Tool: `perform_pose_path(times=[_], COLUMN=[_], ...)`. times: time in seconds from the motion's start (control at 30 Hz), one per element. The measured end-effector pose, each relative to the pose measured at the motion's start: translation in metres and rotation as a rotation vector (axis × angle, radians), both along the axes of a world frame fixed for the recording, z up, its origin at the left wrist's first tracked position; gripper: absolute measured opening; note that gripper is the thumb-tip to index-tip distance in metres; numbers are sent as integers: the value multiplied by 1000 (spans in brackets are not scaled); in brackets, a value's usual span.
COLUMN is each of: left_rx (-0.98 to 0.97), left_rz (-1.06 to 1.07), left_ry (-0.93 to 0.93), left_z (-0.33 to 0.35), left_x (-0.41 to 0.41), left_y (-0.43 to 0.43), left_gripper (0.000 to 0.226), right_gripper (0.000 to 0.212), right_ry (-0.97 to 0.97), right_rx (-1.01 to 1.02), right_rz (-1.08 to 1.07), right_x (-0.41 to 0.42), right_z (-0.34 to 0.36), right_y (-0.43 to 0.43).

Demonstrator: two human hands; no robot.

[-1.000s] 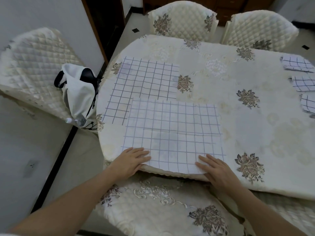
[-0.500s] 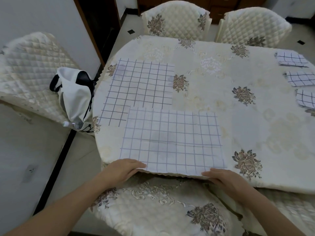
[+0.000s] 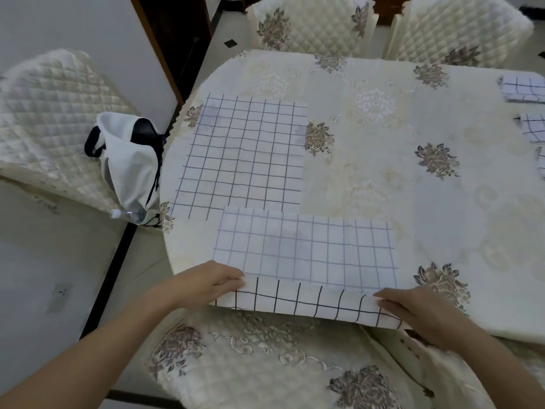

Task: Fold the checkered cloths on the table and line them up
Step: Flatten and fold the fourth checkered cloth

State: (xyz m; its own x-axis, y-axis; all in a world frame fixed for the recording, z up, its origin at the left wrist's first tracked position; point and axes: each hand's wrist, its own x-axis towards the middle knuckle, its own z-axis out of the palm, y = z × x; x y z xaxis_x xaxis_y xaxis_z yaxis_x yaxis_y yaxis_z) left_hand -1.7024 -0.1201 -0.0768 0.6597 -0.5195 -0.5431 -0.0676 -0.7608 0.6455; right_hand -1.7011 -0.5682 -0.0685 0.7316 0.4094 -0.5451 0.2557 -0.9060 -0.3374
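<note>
The near cloth lies in the lower centre of the frame, at the table edge closest to the person. Its near border is lifted and turned over, so a strip with darker grid lines faces up. The left hand pinches the near left corner, fingers curled over the turned edge. The right hand grips the near right corner in the same way, though its thumb is hidden. Holding both corners at once probably keeps the edge straight, so the fold can go away from the person in one even line.

The second cloth lies flat in the centre left, its lower edge tucked under the near cloth's far edge; it appears to be waiting its turn. Three folded cloths sit one below another at the right edge of the frame, partly cut off, which suggests the row is forming there.

At the left of the frame, a white bag with a bottle poking out rests on a quilted chair.
</note>
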Motion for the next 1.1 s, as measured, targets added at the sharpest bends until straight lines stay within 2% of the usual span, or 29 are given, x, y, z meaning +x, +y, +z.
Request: perform_pose_path(times=[0.1, 0.2, 0.33, 0.4, 0.6, 0.73, 1.1], left_rx=[89, 144, 220, 255, 297, 358, 402], left_rz=[53, 95, 111, 113, 141, 117, 254], left_ry=[-86, -169, -261, -288, -458, -539, -824], left_z=[-6, -14, -30, -42, -67, -68, -85], left_x=[27, 56, 89, 101, 118, 127, 137], left_y=[-1, -3, -6, -6, -7, -14, -23], left_gripper=[36, 33, 35, 34, 39, 25, 17], right_gripper=[51, 32, 36, 31, 26, 22, 14], right_ry=[-66, -103, -211, -233, -258, -310, -318], right_rx=[-25, -20, 52, 41, 5, 33, 82], right_rz=[30, 57, 40, 1, -97, -145, -364], right_x=[32, 69, 107, 118, 132, 135, 135], right_z=[-5, -14, -33, -43, -62, -67, -75], right_y=[2, 7, 18, 22, 32, 36, 42])
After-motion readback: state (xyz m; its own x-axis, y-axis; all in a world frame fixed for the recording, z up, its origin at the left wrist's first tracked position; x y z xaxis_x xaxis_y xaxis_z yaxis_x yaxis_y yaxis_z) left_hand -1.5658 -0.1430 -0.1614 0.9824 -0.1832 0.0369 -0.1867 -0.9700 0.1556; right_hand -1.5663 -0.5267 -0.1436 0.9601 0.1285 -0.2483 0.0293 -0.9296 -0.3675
